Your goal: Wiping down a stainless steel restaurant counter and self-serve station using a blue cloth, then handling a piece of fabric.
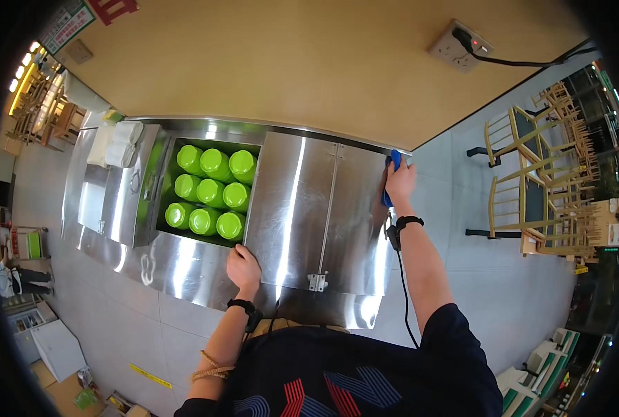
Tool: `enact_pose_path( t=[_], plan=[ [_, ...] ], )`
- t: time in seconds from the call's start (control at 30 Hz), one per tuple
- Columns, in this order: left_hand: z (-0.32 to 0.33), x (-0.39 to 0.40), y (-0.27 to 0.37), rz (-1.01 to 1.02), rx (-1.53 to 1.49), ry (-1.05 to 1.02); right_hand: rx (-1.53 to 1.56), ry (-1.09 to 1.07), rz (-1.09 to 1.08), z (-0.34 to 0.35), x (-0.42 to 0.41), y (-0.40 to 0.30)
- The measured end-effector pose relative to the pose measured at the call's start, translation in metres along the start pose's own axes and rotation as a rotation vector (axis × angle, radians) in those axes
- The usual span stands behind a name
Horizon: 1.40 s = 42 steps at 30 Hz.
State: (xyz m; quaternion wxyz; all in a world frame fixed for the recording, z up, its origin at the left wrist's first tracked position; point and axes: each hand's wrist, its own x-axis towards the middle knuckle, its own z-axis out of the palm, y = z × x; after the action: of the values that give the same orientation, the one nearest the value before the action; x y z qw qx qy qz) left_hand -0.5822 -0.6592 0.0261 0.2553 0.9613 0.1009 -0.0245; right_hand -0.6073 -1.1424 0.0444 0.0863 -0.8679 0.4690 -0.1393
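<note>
A blue cloth (386,197) is gripped in my right hand (401,180), pressed at the right end of a stainless steel cabinet near the wall. My left hand (244,268), fingers curled, rests on the steel front edge beside an open compartment; nothing shows in it. Inside that compartment stand several bright green lidded containers (210,192) in rows. The closed, hinged steel lid (309,208) lies between my hands. To the left, another steel lid (132,193) is folded back, with folded white cloths (124,143) at its far end.
A tan wall panel (268,62) rises behind the cabinet, with a socket and plugged-in black cable (518,62) at right. Stacked wooden chairs (534,177) stand to the right. At far left, a person (22,279) stands by a red cart; a white box (58,348) sits lower left.
</note>
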Motion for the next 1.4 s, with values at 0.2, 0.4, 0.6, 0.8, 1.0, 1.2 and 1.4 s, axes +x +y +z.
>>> enact_pose_path(
  t=[0.2, 0.4, 0.6, 0.8, 1.0, 1.2, 1.4],
  plan=[
    [-0.001, -0.001, 0.005, -0.005, -0.01, 0.01, -0.126, -0.006, -0.023, -0.004, -0.023, -0.049],
    [-0.004, -0.003, 0.001, 0.014, -0.008, -0.022, 0.026, -0.071, -0.409, 0.0, -0.126, -0.096],
    [-0.001, 0.0, -0.001, 0.042, -0.034, -0.046, 0.169, -0.185, -0.63, -0.041, -0.192, -0.083],
    [0.001, 0.0, -0.006, 0.065, 0.008, -0.027, 0.033, -0.193, -0.56, -0.035, -0.119, -0.05],
    [0.001, 0.0, -0.004, 0.068, 0.052, -0.002, -0.047, 0.035, -0.232, 0.002, -0.013, 0.0],
    [0.001, -0.003, 0.0, 0.09, 0.048, 0.028, -0.103, 0.072, -0.09, -0.003, -0.011, -0.032],
    [0.002, -0.001, 0.002, 0.123, 0.038, 0.019, 0.033, 0.024, -0.392, -0.013, -0.11, -0.061]
  ],
)
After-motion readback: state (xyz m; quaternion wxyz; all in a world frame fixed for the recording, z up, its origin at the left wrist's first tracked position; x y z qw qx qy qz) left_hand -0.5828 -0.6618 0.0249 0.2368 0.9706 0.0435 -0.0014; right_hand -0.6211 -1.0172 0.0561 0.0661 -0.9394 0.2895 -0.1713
